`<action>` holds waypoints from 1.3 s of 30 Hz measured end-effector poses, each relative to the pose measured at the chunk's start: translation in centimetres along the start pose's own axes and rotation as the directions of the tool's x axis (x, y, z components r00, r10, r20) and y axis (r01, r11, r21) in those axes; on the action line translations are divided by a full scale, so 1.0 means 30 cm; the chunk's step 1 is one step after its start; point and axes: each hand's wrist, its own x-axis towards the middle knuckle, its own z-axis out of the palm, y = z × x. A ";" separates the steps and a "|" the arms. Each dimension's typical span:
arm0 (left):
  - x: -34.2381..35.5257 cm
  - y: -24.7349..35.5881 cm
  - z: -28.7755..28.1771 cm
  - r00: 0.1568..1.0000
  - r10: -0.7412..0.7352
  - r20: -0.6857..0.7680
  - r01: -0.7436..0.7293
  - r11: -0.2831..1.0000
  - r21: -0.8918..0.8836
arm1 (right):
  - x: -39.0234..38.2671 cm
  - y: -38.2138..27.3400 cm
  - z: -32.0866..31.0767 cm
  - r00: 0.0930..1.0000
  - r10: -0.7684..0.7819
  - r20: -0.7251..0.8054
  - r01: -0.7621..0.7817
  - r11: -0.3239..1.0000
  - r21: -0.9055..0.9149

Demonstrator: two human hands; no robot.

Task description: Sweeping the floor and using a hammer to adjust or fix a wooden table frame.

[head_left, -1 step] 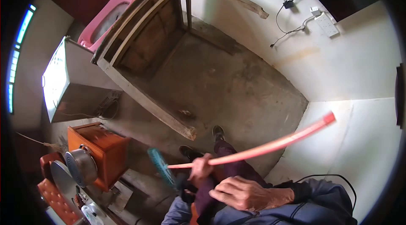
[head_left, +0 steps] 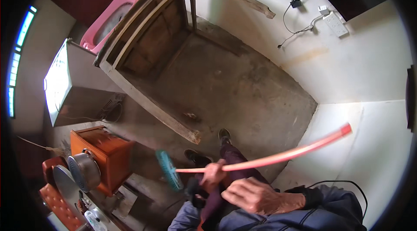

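Note:
A broom lies across in front of me, its red-pink handle (head_left: 286,155) rising to the right and its teal brush head (head_left: 169,170) at the left, above the floor. My left hand (head_left: 213,175) is wrapped round the handle near the brush head. Dark stuff by that wrist is hard to make out. My right hand (head_left: 252,195) rests in front of my body, just below the handle and apart from it. Its fingers are loosely stretched to the left, slightly blurred, with nothing seen in them.
A bare wooden bed frame (head_left: 150,100) stands ahead on a concrete floor (head_left: 243,87). At left are an orange-brown cabinet (head_left: 104,148), a metal pot (head_left: 84,172) and a pink basin (head_left: 97,31). The white right wall carries a power strip (head_left: 335,24) and cables.
The broom has shifted slightly to the right, and its handle's far end has dropped a little. My left hand moved right with it. My right hand has shifted slightly right.

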 end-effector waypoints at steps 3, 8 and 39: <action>0.069 0.244 0.060 0.939 0.065 0.338 0.008 0.978 -0.209 | -0.163 0.093 -0.018 0.960 0.267 0.082 -0.228 0.919 -0.321; 0.151 0.475 0.316 0.815 0.188 0.548 -0.082 0.974 -0.212 | -0.554 0.181 -0.047 0.540 0.737 0.405 -0.590 0.675 -0.442; 1.022 0.372 -0.111 0.671 -0.734 0.104 0.209 0.052 -0.977 | 0.089 0.758 0.179 0.675 0.677 0.292 -0.267 -0.145 0.953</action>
